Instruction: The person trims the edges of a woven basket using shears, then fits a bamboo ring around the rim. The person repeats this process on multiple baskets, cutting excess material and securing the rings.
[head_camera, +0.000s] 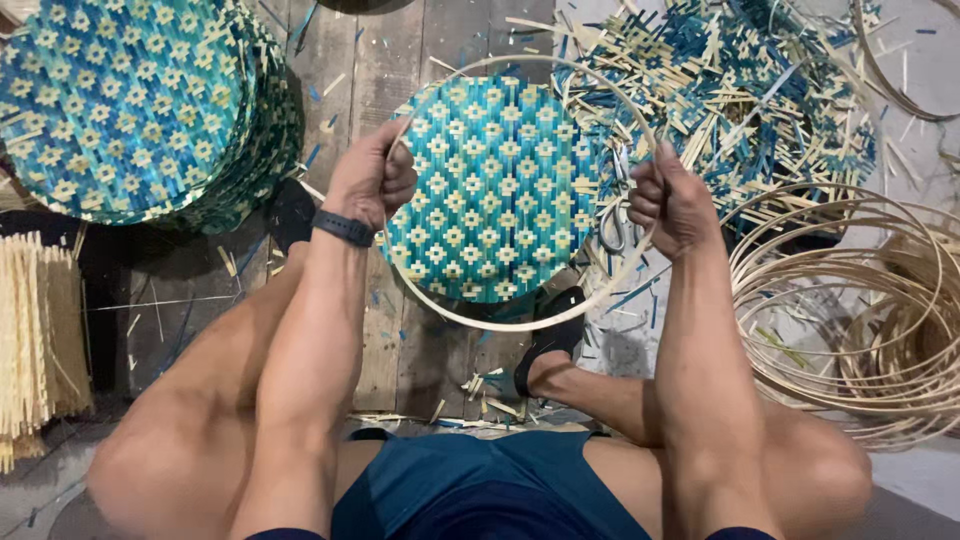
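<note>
My left hand (371, 178) grips the left side of a thin bamboo hoop (500, 324), and my right hand (668, 198) grips its right side. The hoop is held in the air over a round woven mat (495, 190) in teal and cream diamond pattern, which lies on the plank floor between my feet. A dark band sits on my left wrist. Scissors (612, 225) lie on the floor just left of my right hand, seen through the hoop.
A stack of matching woven round mats (130, 105) stands at the far left. Loose blue and cream trimmed strips (740, 95) pile at the far right. Coiled bamboo hoops (850, 310) lie right. A bundle of pale sticks (35, 340) lies left.
</note>
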